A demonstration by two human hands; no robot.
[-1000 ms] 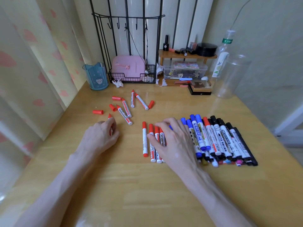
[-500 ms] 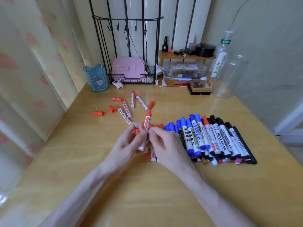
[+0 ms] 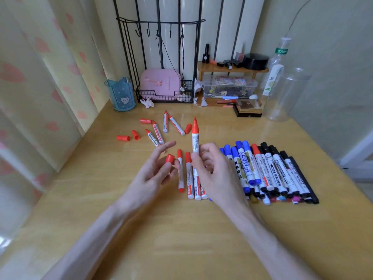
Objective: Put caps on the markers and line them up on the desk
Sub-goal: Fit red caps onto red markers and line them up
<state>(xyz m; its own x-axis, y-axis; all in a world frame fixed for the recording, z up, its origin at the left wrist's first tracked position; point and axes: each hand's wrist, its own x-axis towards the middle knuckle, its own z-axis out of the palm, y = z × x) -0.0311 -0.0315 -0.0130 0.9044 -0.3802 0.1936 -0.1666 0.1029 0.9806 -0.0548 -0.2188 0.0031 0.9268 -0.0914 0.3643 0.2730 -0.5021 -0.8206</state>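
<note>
My right hand grips an uncapped red marker upright, tip pointing up. My left hand pinches a loose red cap just left of it, apart from the marker. Beneath both hands, capped red markers lie side by side on the desk. To their right runs a row of capped blue, red and black markers. Farther back lie several uncapped red markers and loose red caps.
A blue pen cup stands back left, a black wire rack with a pink box behind the loose markers, a small wooden shelf and clear bottles back right. Curtain hangs on the left; the desk edge runs on the right.
My right hand has lifted a red marker from the desk and raised it upright. My left hand has brought a red cap over from the left, and the two hands have drawn slightly apart.
</note>
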